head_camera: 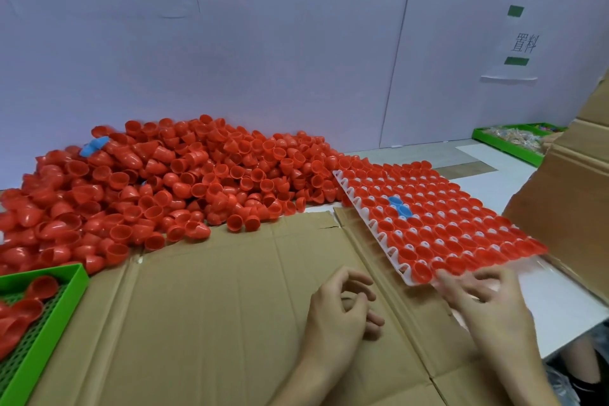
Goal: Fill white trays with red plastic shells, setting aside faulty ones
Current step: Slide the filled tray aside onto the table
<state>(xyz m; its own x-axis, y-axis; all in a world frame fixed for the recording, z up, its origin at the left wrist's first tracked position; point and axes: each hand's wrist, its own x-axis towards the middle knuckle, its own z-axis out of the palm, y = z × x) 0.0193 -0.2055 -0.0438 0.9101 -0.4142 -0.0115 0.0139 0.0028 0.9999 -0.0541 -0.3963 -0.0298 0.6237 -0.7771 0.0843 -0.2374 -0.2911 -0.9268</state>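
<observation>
A large heap of red plastic shells [158, 181] covers the table's left and middle. To the right lies a white tray [404, 277], nearly full of red shells, with two blue shells [399, 207] among them. My right hand [484, 297] is blurred at the tray's near corner, fingers spread toward its edge; whether it touches the tray is unclear. My left hand [342, 310] hovers over the flattened cardboard [230, 306] with fingers loosely curled, holding nothing.
A green bin [71, 293] at the lower left holds a few red shells. One blue piece [94, 146] lies on the heap. A cardboard box [573, 208] stands at the right, and a green tray [507, 142] of small items sits behind it. A wall closes the back.
</observation>
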